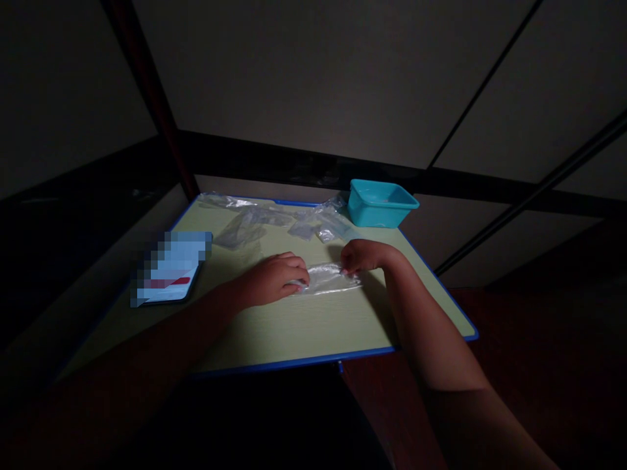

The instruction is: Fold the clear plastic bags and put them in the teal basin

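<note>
A clear plastic bag (323,279) lies stretched flat on the table in front of me. My left hand (279,279) is at the bag's left end, its fingers curled down onto the plastic. At the other end my right hand (360,256) is closed, with the fingertips pinching the bag's right edge. Part of each end is hidden under the fingers. Beyond my hands, several more clear plastic bags (245,225) are spread loosely, crumpled and partly overlapping.
The pale table (294,333) has a blue edge. A turquoise plastic basket (379,212) stands at its far right corner. On the left lies a phone (169,267) with a lit, blurred screen. A dark-banded wall (304,85) rises behind the table.
</note>
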{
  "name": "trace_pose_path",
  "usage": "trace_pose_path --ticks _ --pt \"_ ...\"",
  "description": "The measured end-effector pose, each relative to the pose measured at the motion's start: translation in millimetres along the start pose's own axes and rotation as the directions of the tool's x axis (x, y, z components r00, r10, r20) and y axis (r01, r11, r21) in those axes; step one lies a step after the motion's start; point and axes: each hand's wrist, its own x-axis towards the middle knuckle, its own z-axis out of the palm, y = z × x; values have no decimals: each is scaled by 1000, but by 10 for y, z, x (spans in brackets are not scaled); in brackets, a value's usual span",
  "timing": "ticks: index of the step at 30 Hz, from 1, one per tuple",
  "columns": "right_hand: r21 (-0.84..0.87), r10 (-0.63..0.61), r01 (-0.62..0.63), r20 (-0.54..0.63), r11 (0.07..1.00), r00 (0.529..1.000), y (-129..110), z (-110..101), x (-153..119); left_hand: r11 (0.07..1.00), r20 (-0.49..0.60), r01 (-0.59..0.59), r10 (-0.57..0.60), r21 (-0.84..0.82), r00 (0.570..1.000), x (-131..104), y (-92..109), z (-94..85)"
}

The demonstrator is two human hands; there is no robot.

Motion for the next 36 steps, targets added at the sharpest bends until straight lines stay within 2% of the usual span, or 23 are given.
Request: trace_pose_path --ticks 4,6,8,10,14,16,19,26,30,36 --pt "-54 16 -30 -242 998 970 7 12 83 999 12 -1 1 42 1000 -2 23 -5" --pt "-19 34 -43 -345 999 938 23 16 115 998 15 5 -6 63 1000 -6 38 -12" --pt "68 61 -38 -387 997 920 55 19 131 997 15 13 -14 79 1000 -9 56 -18" --pt "160 81 -23 -371 987 925 97 19 130 997 -3 22 -22 71 1000 -10 76 -21" --pt "255 91 -27 -244 967 965 165 10 101 1000 -53 19 -19 -1 998 -11 114 -22" --pt "244 72 -24 -193 970 979 178 -1 84 1000 -39 -9 9 -13 999 -12 119 -22" --pt "180 32 1 -180 984 983 180 -23 54 999 -11 -46 46 -22 999 -11 105 -21" --pt "126 -52 67 -119 990 991 154 -78 -60 997 -31 -63 62 -54 998 -6 70 -22" --pt "124 -63 84 -162 989 985 167 -79 -56 997 -23 -58 56 -56 998 -10 66 -21" --pt "288 27 66 -308 955 951 170 -9 35 997 -46 -65 63 -42 997 -18 74 -10"
